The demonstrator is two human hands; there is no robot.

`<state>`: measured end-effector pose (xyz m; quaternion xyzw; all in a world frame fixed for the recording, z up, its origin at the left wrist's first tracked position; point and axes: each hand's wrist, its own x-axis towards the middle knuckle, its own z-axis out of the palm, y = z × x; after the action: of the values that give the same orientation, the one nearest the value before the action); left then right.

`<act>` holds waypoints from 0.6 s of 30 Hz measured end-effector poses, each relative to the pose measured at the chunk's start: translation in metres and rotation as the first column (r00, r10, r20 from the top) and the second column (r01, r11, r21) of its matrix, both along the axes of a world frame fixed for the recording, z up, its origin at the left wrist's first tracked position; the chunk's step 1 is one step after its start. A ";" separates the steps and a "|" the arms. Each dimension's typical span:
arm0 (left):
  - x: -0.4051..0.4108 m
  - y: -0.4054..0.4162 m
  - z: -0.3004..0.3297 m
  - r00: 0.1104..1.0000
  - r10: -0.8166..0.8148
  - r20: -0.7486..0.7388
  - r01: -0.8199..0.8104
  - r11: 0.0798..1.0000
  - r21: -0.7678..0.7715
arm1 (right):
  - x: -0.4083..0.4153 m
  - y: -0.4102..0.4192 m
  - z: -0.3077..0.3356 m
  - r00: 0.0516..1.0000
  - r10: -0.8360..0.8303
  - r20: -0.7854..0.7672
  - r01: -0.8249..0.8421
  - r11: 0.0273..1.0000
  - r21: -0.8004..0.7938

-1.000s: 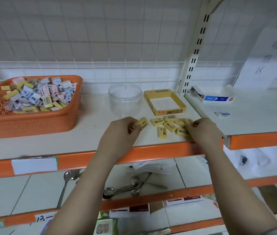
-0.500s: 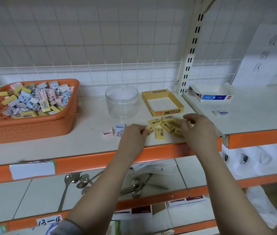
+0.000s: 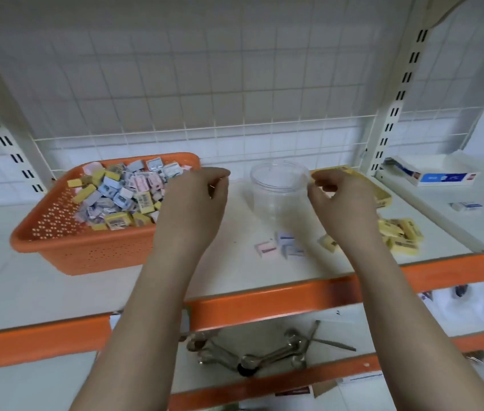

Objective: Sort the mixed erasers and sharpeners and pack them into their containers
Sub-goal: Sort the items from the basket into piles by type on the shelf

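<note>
Head camera looked down on a white shelf (image 3: 42,292) with an orange front edge, and a clear plastic jar (image 3: 279,188) stood near its middle. Left of the jar sat an orange basket (image 3: 86,250) heaped with mixed erasers and sharpeners (image 3: 122,194). Right of the jar, a yellow box (image 3: 380,194) lay partly hidden behind the right hand (image 3: 341,200), and a pile of yellow erasers (image 3: 401,235) lay in front of that box. Just in front of the jar were a few pink and blue sharpeners (image 3: 282,244). The left hand (image 3: 196,200) hovered between the basket and the jar, fingers loosely curled; whether they pinched anything I could not tell. The right hand hung beside the jar's rim, fingers curled, holding nothing visible.
</note>
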<state>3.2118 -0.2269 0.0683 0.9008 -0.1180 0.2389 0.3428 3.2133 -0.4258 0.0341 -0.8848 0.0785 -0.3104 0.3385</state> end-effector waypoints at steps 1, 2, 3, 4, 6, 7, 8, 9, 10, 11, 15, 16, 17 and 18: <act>0.003 0.019 0.003 1.000 0.001 0.007 -0.001 1.000 0.012 | 0.007 0.019 0.003 1.000 0.022 0.014 -0.022 1.000 0.009; 0.007 0.037 0.004 1.000 -0.002 0.004 0.002 1.000 0.026 | 0.014 0.040 0.006 0.999 0.043 0.020 -0.043 0.999 0.022; 0.012 0.055 0.005 1.000 -0.007 -0.003 0.007 0.999 0.042 | 0.022 0.059 0.008 0.998 0.063 0.025 -0.064 0.997 0.036; 0.016 0.072 0.005 1.000 -0.007 -0.017 0.008 0.998 0.058 | 0.031 0.079 0.011 0.996 0.086 0.029 -0.087 0.995 0.044; 0.024 0.104 0.005 0.999 0.007 -0.045 -0.003 0.997 0.078 | 0.047 0.115 0.016 0.990 0.140 0.025 -0.141 0.989 0.033; 0.028 0.119 0.005 0.999 0.017 -0.047 -0.013 0.996 0.085 | 0.056 0.131 0.019 0.985 0.172 0.011 -0.172 0.985 0.012; 0.031 0.131 0.004 0.999 0.026 -0.047 -0.022 0.996 0.089 | 0.065 0.143 0.022 0.979 0.204 -0.011 -0.204 0.979 -0.021; 0.033 0.142 0.004 0.998 0.035 -0.046 -0.031 0.996 0.087 | 0.074 0.153 0.025 0.971 0.234 -0.039 -0.236 0.970 -0.061; 0.035 0.151 0.003 0.998 0.042 -0.049 -0.038 0.996 0.083 | 0.084 0.163 0.027 0.963 0.259 -0.077 -0.266 0.958 -0.105; 0.037 0.159 0.003 0.997 0.048 -0.054 -0.043 0.996 0.083 | 0.095 0.170 0.030 0.954 0.274 -0.123 -0.291 0.944 -0.156; 0.042 0.178 0.001 0.994 0.076 -0.081 -0.067 0.992 0.103 | 0.143 0.185 0.031 0.928 0.169 -0.333 -0.298 0.873 -0.385; 0.043 0.180 0.000 0.992 0.088 -0.090 -0.079 0.992 0.098 | 0.152 0.186 0.030 0.919 0.113 -0.379 -0.288 0.848 -0.445; 0.045 0.182 -0.001 0.990 0.099 -0.105 -0.090 0.992 0.093 | 0.158 0.186 0.029 0.907 0.066 -0.415 -0.287 0.819 -0.497; 0.046 0.183 -0.002 0.987 0.107 -0.122 -0.096 0.991 0.092 | 0.163 0.187 0.028 0.898 0.035 -0.439 -0.292 0.793 -0.534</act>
<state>3.2578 -0.0443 0.0666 0.9329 -0.0600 0.1930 0.2979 3.3760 -0.2388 0.0616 -0.9936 -0.0312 -0.0968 0.0501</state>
